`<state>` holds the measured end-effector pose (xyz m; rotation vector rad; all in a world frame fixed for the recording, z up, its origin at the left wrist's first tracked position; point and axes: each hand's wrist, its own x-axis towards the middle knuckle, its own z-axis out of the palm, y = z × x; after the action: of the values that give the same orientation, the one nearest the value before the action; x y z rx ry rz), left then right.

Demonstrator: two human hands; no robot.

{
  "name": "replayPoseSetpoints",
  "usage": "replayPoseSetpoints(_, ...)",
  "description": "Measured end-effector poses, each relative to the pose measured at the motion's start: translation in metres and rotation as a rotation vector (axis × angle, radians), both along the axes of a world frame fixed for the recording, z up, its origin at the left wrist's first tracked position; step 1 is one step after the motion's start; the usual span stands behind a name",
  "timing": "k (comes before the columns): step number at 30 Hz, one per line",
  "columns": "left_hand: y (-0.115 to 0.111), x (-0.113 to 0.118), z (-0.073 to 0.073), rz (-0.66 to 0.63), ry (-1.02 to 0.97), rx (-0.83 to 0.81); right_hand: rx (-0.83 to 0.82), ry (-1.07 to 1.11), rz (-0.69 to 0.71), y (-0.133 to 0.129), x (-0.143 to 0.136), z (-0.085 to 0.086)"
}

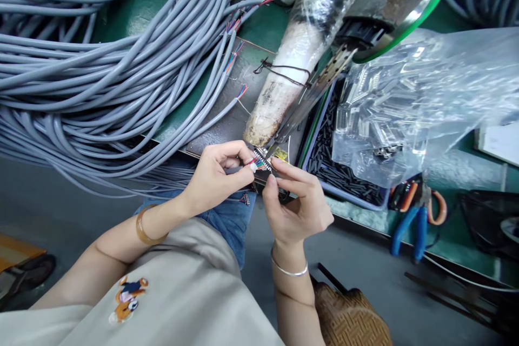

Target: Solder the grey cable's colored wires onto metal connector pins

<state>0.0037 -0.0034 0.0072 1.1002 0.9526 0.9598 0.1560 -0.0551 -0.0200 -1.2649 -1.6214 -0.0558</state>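
The left hand (219, 173) I'm watching has thumb and forefinger pinched together on a small bundle of coloured wires (257, 162), which run right to a small multi-pin connector (263, 159). That connector sits at the near edge of the tabletop (140, 19), between the two hands and just below the tip of a perforated metal tool (328, 73). On my right, the right hand (300, 200) is partly curled, thumb and forefinger a little apart at the connector's right end; I cannot tell from here whether it grips anything. Left of the metal tool I see a wrapped white tube (284, 59) slanting down toward the connector. Thick grey cables (121, 81) fill the far left, several with stripped coloured ends pointing right. To the right of the hands I have a blue tray (367, 204) holding short black pieces (344, 179), with a clear plastic bag (466, 81) of metal parts lying partly over it. Blue-handled pliers (409, 230) lie just right of the tray.
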Motion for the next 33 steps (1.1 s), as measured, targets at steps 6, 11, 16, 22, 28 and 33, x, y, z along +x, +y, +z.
replayPoseSetpoints(6,-0.001,0.000,0.002,0.008,-0.015,-0.022,-0.075,0.104,-0.006,0.000,-0.002,0.005)
replayPoseSetpoints(11,-0.001,0.000,0.002,-0.001,-0.010,-0.020,-0.092,0.113,0.007,-0.001,-0.002,0.007)
replayPoseSetpoints(16,-0.002,0.000,0.003,0.017,0.013,0.010,-0.085,0.127,-0.002,0.001,-0.004,0.010)
replayPoseSetpoints(22,-0.003,0.001,0.003,0.027,0.041,0.019,-0.129,0.176,0.021,0.002,-0.004,0.010)
replayPoseSetpoints(28,-0.002,0.003,0.004,0.043,0.066,0.029,-0.148,0.146,0.027,0.003,-0.001,0.012)
replayPoseSetpoints(33,-0.001,0.004,0.005,0.049,0.059,0.038,-0.152,0.130,0.024,0.006,0.000,0.015)
